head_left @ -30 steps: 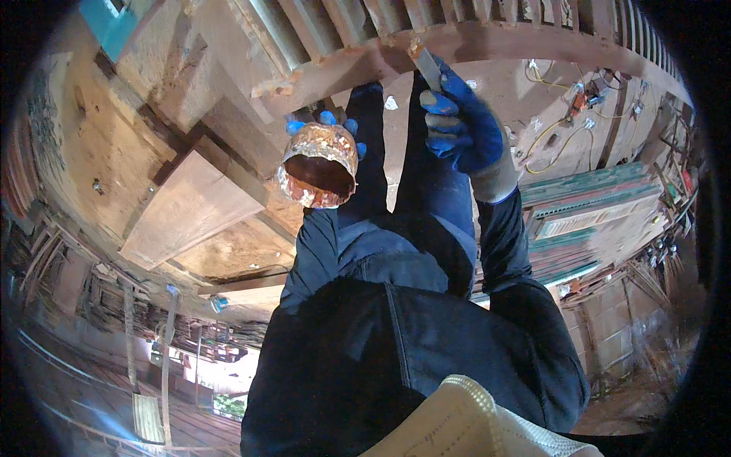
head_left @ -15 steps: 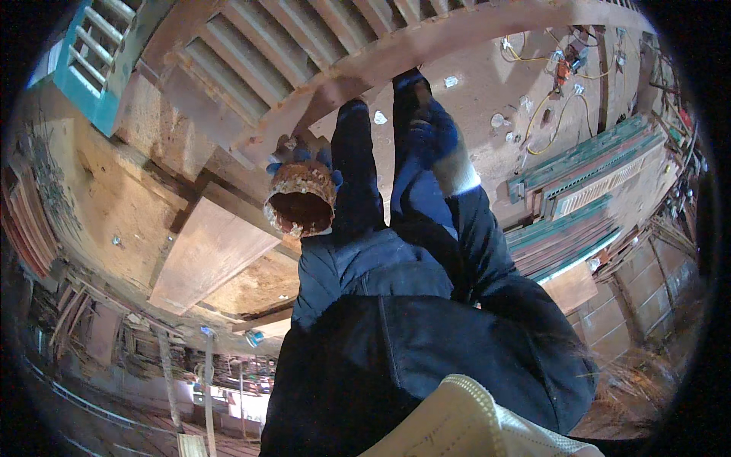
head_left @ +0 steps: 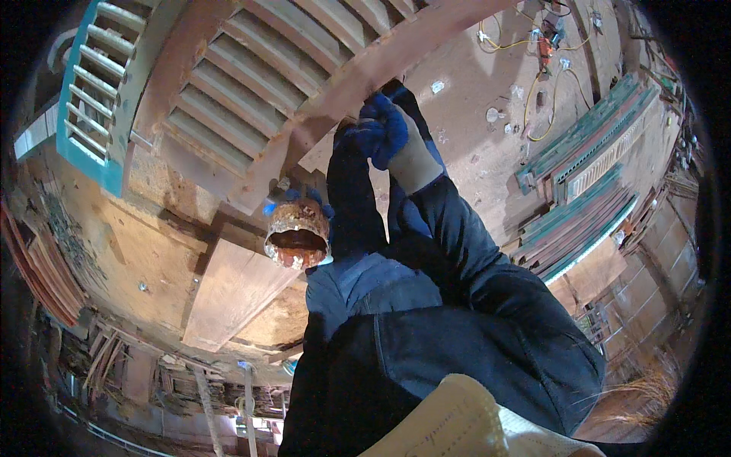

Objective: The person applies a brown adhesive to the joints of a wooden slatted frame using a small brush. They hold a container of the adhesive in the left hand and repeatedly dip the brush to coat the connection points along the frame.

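Note:
A large louvered wooden shutter with a reddish-brown frame and pale slats stands in front of me. My left hand, in a blue glove, grips a crusted, paint-caked can from its far side. The can is tilted so its mouth faces me, with reddish-brown paint on its inside. My right hand, in a blue and grey glove, is closed close to the shutter's lower rail, above my legs. What its fingers hold, if anything, is hidden.
A teal louvered shutter stands at the far left. A plank lies beside the can. Stacked teal and brown slats lie on the right. An orange power tool with a yellow cord sits on the floor at the far right.
My right hand has moved left, toward the shutter's lower rail. The can in my left hand sits a little lower in view, and the whole view has shifted somewhat.

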{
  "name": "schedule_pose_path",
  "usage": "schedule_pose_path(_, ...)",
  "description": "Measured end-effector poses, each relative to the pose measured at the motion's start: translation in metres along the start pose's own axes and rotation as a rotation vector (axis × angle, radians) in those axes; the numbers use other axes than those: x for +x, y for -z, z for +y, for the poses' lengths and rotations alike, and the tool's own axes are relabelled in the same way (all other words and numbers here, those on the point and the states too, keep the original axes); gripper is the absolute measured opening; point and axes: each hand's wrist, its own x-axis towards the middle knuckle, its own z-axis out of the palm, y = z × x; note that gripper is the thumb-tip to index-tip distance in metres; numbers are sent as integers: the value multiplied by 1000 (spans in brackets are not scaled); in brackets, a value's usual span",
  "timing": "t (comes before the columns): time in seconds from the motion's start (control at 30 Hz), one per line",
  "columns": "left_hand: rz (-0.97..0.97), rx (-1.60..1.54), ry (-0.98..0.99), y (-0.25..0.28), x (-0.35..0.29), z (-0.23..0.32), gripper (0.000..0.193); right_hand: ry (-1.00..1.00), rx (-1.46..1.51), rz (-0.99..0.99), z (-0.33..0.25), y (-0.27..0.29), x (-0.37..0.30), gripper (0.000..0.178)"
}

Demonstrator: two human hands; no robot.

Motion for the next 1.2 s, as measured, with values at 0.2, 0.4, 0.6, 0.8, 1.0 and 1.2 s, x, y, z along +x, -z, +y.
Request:
schedule_pose_path(0.2,-223,-112,220,54,-2,19,40,201,-383,14,20,81,64,14)
schedule_pose_path(0.4,223,-167,-253,-31,-24,-41,41,85,-1290,179,52,90,42,33)
schedule_pose_path(0.6,224,34,-408,-55,-69,-48,25,275,-1620,-221,78,144,61,34)
schedule_pose_path(0.8,236,48,-500,-65,-74,-64,23,479,-1766,-323,90,101,37,36)
schedule_pose_path(1.0,305,-8,-460,-64,-83,-66,26,774,-2189,-563,115,65,27,24)
schedule_pose_path(1.2,238,-54,-471,-53,-85,-64,29,578,-2271,-555,116,29,-17,30)
